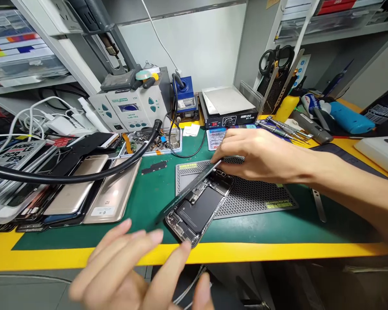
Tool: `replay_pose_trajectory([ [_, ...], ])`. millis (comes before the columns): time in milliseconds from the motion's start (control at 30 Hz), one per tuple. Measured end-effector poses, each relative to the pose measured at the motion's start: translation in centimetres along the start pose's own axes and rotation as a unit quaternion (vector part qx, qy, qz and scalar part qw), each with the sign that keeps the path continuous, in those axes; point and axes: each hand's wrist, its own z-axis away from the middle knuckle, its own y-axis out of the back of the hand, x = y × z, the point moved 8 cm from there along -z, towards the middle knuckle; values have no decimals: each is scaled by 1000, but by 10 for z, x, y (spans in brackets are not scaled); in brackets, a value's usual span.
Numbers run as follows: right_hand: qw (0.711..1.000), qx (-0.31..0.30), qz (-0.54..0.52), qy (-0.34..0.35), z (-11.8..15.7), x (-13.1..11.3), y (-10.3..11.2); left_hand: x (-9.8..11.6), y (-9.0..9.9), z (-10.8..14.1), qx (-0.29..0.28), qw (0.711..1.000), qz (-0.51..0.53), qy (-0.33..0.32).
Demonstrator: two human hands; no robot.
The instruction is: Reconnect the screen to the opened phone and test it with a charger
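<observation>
An opened smartphone (198,209) lies with its battery and inner boards bare, its upper end on a grey perforated pad (245,202) and its lower end on the green mat. Its screen (190,189) is tilted up along the left side, seen nearly edge-on. My right hand (261,155) pinches the top end of the screen between thumb and fingers. In the foreground my left hand (142,271) has its fingers spread, holding nothing, with the index fingertip close to the phone's lower end. Whether that fingertip touches the phone, I cannot tell.
Several phones (113,189) and cases are stacked at left, under a black hose (84,177). A hot air station (132,103), a tray of small parts (139,142) and a separator heating plate (229,105) stand behind. Screwdrivers (281,129) and a metal tool (318,204) lie right.
</observation>
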Motion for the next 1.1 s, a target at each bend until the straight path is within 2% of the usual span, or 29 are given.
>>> replay_pose_trajectory([
  [33,1000,-2,-1,0,-1,1,0,5,-2,-2,14,999,-24,-19],
  [100,1000,-8,-4,0,-4,2,1,11,-17,-10,-12,998,-54,-43],
  [200,1000,-24,-8,-6,-8,6,-1,7,-34,-22,-58,996,-68,-27],
  [267,999,-31,-6,-12,-10,8,-2,3,-39,-25,-74,995,-67,-18],
  [867,999,-31,-8,-34,-11,9,0,0,-37,-24,-75,993,-87,-14],
  [1100,999,-25,-33,-26,-12,8,1,3,-39,-23,-130,982,-131,-34],
])
